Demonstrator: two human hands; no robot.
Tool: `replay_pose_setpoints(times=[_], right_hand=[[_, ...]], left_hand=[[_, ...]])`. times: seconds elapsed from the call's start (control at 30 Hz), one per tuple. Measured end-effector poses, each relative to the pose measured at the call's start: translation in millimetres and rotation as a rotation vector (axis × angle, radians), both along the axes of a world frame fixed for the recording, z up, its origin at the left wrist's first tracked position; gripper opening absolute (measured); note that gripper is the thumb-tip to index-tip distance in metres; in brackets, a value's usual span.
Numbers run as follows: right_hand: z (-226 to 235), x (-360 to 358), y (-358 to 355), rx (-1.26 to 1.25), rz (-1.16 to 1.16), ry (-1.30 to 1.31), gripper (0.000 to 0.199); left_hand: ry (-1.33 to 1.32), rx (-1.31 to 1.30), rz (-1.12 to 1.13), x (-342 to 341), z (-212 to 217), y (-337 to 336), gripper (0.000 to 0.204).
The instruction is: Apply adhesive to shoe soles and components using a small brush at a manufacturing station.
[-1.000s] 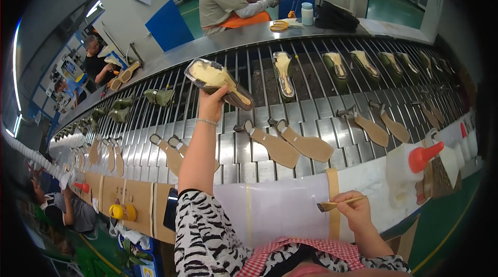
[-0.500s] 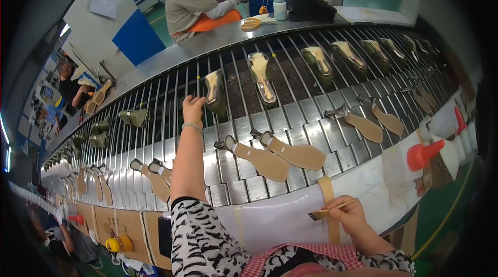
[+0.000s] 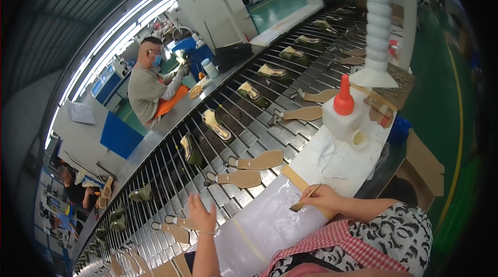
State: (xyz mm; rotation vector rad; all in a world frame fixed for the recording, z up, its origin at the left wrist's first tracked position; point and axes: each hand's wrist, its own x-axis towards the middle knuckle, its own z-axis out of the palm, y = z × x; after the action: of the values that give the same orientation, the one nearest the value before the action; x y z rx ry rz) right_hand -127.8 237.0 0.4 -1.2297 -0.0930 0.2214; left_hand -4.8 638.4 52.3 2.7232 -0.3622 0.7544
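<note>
My right hand [image 3: 324, 197] pinches a flat brush [image 3: 296, 206] by its thin wooden handle, its dark bristles low over the pale, shiny work sheet [image 3: 254, 220]. My left hand [image 3: 201, 215] is raised, fingers apart and holding nothing, at the near side of the conveyor. Beyond it stands a green shoe upper [image 3: 194, 155], bottom up on the rods. Another upturned upper [image 3: 215, 124] shows its cream and clear underside. Closest to the sheet lie two tan heeled soles, one sole [image 3: 236, 179] just nearer than the other sole [image 3: 259, 160].
A white bottle [image 3: 340, 116] with a red nozzle stands by a small open container [image 3: 359, 139] on the right. Behind them rises a white ribbed hose [image 3: 377, 23]. Across the conveyor [image 3: 249, 144] a co-worker [image 3: 150, 85] sits near yellow-handled scissors [image 3: 195, 92]. More soles and uppers line the conveyor.
My view has swung to the right and up. My left hand has drawn back from beside a green upper toward me. My right hand still holds the brush, now lower over the sheet.
</note>
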Motion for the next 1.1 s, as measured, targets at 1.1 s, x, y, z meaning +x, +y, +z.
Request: replay_pose_setpoints(times=[1.1], right_hand=[[-31.9, -11.6, 5.4, -0.012, -0.007, -0.226, 0.013]], left_hand=[[0.250, -0.212, 0.365, -52.3, -69.0, -31.1, 0.028]])
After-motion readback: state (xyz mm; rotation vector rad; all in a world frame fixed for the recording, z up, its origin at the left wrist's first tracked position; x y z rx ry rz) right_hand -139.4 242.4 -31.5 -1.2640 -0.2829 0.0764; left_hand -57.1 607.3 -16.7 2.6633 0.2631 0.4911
